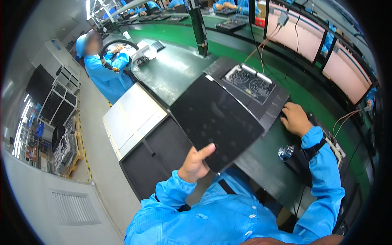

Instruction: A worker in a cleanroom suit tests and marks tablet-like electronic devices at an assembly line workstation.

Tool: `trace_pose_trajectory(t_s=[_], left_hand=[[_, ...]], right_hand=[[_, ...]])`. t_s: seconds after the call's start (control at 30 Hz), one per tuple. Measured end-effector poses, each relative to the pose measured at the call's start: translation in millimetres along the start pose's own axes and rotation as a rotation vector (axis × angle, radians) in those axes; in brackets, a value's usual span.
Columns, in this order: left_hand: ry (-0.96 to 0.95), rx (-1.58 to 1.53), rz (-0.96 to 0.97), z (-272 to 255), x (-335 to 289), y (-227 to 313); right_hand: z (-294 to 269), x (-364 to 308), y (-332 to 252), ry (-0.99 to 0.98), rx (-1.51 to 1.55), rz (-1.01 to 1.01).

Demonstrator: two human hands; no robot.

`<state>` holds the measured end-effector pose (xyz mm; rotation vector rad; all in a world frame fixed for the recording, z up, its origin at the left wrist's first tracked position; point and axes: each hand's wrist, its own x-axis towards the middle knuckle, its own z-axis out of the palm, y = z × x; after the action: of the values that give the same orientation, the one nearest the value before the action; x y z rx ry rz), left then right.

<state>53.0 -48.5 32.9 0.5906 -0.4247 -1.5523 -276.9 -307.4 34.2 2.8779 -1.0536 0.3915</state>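
A flat black panel (220,118) with a glossy, smudged face is tilted in front of me. My left hand (196,163) grips its near left edge, thumb on top and the other fingers underneath. The panel's far edge overlaps a black fixture (277,104) on the bench. Set into that fixture is a plate (251,83) with two round fan-like patterns and white strips along its far side. My right hand (297,118) is at the fixture's right corner, fingers bent and apart, fingertips by its edge, with nothing visible held.
A dark box with a white top (134,122) stands left of the bench. Near my right forearm is a silver-and-blue cylindrical part (286,152). A post (199,32) rises behind the fixture. Pinkish lit screens (294,30) with hanging cables stand at the right. A co-worker (102,65) works at far left.
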Motion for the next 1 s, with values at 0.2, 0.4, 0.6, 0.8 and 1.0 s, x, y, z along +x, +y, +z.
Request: trace_pose_trajectory(t_s=[0.2, 0.4, 0.6, 0.8, 1.0], left_hand=[[0.284, -0.156, 0.117, -13.3, 21.1, 22.3], [0.106, -0.327, 0.097, -5.4, 51.8, 26.8], [0.091, -0.237, 0.076, 19.7, 59.7, 5.7], [0.065, 0.322, 0.145, 10.6, 19.3, 33.2], [-0.026, 0.953, -0.069, 11.5, -28.3, 79.6]], right_hand=[[-13.7, 1.9, -0.4, -0.056, -0.032, 0.052], [-68.1, -11.3, -91.3, 0.271, 0.408, 0.047], [-84.9, -24.1, -158.0, 0.346, 0.608, -0.01], [-116.5, -41.3, -135.1, 0.501, 0.247, -0.111], [-127.9, -50.7, -124.8, 0.559, 0.224, -0.22]])
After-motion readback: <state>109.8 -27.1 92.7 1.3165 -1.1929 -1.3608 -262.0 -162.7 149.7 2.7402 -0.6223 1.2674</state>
